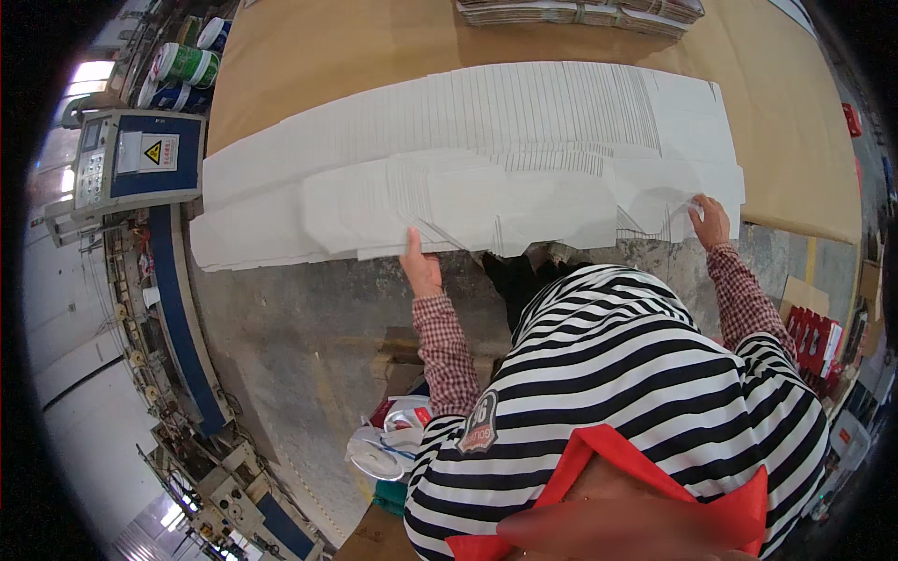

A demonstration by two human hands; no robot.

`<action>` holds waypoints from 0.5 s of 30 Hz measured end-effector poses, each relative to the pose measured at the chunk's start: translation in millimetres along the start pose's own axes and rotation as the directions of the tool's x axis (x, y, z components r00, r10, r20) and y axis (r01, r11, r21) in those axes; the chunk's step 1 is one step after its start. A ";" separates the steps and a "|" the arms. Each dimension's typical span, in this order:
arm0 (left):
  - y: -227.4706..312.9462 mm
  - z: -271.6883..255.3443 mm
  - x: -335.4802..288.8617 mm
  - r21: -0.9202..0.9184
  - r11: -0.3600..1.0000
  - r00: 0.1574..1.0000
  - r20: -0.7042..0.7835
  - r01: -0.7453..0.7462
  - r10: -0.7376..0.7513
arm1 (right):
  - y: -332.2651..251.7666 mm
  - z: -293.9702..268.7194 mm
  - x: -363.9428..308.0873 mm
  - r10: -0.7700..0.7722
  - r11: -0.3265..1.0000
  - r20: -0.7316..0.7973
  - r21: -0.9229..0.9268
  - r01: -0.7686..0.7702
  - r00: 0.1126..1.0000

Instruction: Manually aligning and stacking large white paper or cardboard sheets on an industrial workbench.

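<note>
White flat cardboard sheets [374, 131] lie fanned out in overlapping rows across a brown-covered table, their slits and cut edges showing as thin lines. A smaller fanned batch of the same sheets [552, 201] rests on top at the near side. My left hand [423, 267] grips the near edge of this batch, thumb on top and the other fingers mostly hidden. At the right end, my right hand [712, 222] has its fingers closed on the edge of the sheets, near the table's front.
Brown paper [318, 65] covers the table, with a tied stack of cardboard [580, 13] at the back. To the left stand a blue-and-grey control cabinet [154, 154] and several paint buckets [187, 65]. A white round lid [379, 455] lies low beside me; red-and-white boxes [812, 341] stand at right.
</note>
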State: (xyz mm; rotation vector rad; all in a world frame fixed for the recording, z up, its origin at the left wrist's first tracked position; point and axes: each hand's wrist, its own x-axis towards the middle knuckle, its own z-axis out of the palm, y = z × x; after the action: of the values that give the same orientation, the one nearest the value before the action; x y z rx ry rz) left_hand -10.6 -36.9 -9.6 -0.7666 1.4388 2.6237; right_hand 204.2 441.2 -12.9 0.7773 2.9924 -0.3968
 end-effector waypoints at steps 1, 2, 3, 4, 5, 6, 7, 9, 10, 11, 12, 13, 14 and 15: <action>0.4 -9.9 8.5 0.241 0.964 0.994 -0.054 0.110 -0.100 | 0.2 -3.0 0.5 -0.010 1.000 0.003 -0.003 0.010 1.000; -5.9 -16.4 13.4 0.237 0.966 0.994 -0.062 0.106 -0.094 | -2.4 -3.0 3.4 -0.027 1.000 0.007 -0.005 0.027 1.000; -13.4 -15.8 16.2 0.330 0.943 0.979 -0.201 0.045 0.024 | -4.5 -4.2 5.7 -0.035 0.999 0.008 -0.006 0.035 0.999; -19.8 -16.5 17.6 0.426 0.905 0.934 -0.325 0.002 0.151 | -6.9 -5.9 7.8 -0.018 1.000 0.023 -0.003 0.018 1.000; -20.6 -5.6 10.0 0.423 0.906 0.935 -0.326 0.013 0.139 | -4.1 -8.3 6.8 0.013 1.000 0.039 -0.010 -0.012 0.999; -10.1 13.2 -5.1 0.530 0.846 0.970 -0.175 -0.049 0.167 | -0.9 -9.1 7.3 0.011 1.000 0.042 -0.018 -0.011 0.999; -2.0 22.4 -14.8 0.618 0.776 0.983 -0.024 -0.129 0.182 | 0.4 -8.7 7.5 0.030 0.999 0.028 -0.027 -0.029 0.999; 3.6 18.7 -14.5 0.413 0.902 0.983 -0.069 -0.128 0.171 | -0.9 -4.7 12.3 0.003 0.999 0.022 -0.035 -0.003 1.000; 6.0 17.8 -12.4 0.189 0.973 0.984 -0.087 -0.135 0.153 | -1.6 -4.6 14.3 -0.019 0.999 0.007 -0.045 0.020 1.000; 7.0 11.2 -12.2 0.169 0.973 0.975 -0.135 -0.155 0.178 | -0.4 -4.1 18.9 -0.065 0.996 -0.004 -0.056 0.065 0.998; 4.4 4.8 -7.3 0.044 0.998 0.993 -0.104 -0.045 0.049 | 17.7 2.0 18.7 -0.106 0.994 -0.028 -0.011 0.106 0.994; 0.7 -4.9 2.5 -0.083 0.995 0.997 -0.061 0.051 -0.056 | 28.8 2.4 18.1 -0.113 0.993 -0.002 -0.047 0.112 0.994; -17.7 -9.3 12.7 -0.068 0.997 0.998 -0.050 -0.041 0.037 | 37.5 1.5 16.2 -0.134 0.991 -0.026 -0.001 0.134 0.991; -43.3 -33.2 24.7 0.083 0.995 0.980 -0.183 -0.058 0.073 | 28.6 -3.5 16.9 -0.113 0.994 -0.009 0.009 0.113 0.994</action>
State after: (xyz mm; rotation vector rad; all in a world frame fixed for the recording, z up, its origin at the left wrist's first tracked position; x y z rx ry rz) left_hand -7.1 -43.7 -69.0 -0.9957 1.6285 2.5845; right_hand 203.3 474.2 -17.9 0.6133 3.0534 -0.4132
